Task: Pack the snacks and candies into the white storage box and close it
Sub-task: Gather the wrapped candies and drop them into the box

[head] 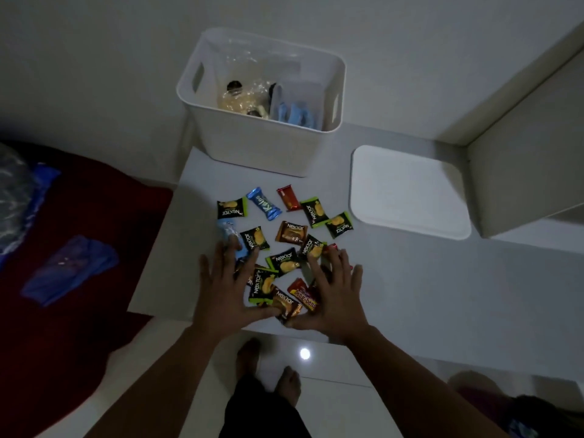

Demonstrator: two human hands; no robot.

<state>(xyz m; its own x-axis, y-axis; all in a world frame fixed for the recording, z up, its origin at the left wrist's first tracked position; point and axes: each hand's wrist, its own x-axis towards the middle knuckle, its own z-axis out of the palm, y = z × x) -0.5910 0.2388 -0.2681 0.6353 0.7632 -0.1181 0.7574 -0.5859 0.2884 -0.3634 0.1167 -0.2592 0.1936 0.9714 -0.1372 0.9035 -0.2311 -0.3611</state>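
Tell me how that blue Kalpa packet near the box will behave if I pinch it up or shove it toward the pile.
The blue Kalpa packet looks small and flat, so probably light and easy to pinch. Its glossy wrapper suggests it would slide readily on the smooth white table rather than roll. The crimped ends likely flex while the middle stays fairly stiff.

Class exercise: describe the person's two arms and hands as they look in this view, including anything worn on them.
Both forearms are bare with no sleeves in view. The left hand and right hand wear no gloves, rings, watch or bracelets that the dim light shows.
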